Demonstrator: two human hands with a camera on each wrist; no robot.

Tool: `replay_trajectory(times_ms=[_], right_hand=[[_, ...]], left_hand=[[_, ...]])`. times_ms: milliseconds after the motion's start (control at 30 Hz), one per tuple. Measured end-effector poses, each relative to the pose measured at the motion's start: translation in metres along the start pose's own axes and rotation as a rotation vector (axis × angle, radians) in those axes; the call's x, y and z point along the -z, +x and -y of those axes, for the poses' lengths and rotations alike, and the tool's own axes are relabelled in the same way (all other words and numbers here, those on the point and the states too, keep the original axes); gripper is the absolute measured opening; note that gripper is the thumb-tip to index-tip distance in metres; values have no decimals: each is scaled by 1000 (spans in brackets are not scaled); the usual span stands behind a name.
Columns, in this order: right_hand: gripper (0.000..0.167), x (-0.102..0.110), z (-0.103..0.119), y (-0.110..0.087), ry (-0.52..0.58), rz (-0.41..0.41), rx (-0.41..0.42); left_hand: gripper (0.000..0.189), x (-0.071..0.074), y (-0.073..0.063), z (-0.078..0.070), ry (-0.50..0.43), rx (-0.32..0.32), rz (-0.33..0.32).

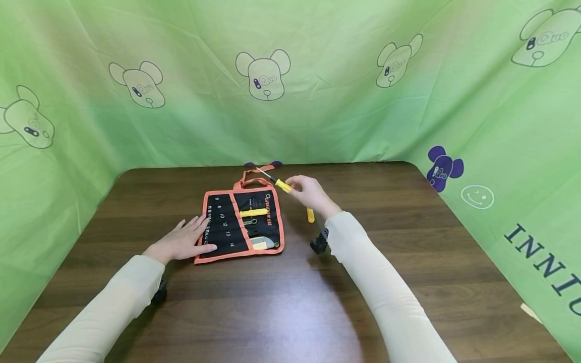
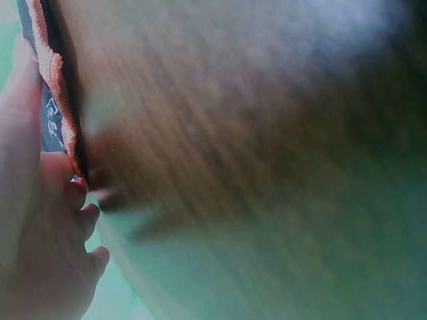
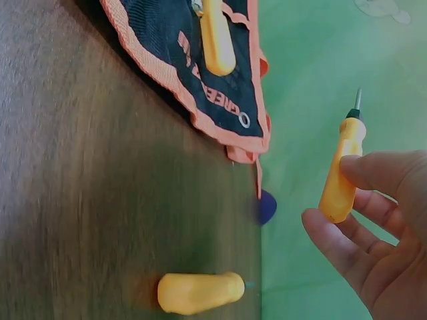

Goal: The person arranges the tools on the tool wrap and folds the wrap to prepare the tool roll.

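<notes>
My right hand (image 1: 310,194) pinches a screwdriver (image 1: 284,186) by its yellow handle, the metal shaft pointing up and left above the far side of a tool pouch (image 1: 222,214). The pouch is black with orange edging and lies flat on the table. Its pockets hold a yellow handle (image 1: 253,213), a small wrench (image 1: 250,222) and a grey-and-yellow tool (image 1: 263,243) of unclear kind. My left hand (image 1: 183,239) rests with spread fingers on the pouch's left edge. Beside the pouch, under the right hand, lies another yellow-handled screwdriver (image 3: 200,293), its shaft mostly hidden.
Orange straps (image 1: 247,179) trail from the pouch's far edge. The brown wooden table (image 1: 254,312) ends at a green printed curtain (image 1: 317,121), which stands behind it and along both sides.
</notes>
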State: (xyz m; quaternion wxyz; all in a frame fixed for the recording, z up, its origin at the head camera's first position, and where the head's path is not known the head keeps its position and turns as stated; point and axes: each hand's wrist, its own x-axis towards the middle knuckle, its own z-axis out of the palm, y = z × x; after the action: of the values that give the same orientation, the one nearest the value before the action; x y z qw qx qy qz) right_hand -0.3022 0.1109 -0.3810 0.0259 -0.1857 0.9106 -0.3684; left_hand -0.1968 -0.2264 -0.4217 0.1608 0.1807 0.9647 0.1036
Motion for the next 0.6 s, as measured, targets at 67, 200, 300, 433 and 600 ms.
replay_trajectory(times_ms=[67,200,300,433,600], right_hand=[[24,-3,2,1,-25,16,8],[23,-10,6,3,-85,48,48],[22,-15,7,3,-124,63,96],[21,-22,6,4,-131,88,128],[22,-28,6,4,-137,128,126]], left_hand=[[96,0,0,0,3,1,1],[96,0,0,0,0,3,0],[96,-1,0,1,-1,3,-2],[96,-1,0,1,-3,1,-3],[96,-1,0,1,-6,1,-4]])
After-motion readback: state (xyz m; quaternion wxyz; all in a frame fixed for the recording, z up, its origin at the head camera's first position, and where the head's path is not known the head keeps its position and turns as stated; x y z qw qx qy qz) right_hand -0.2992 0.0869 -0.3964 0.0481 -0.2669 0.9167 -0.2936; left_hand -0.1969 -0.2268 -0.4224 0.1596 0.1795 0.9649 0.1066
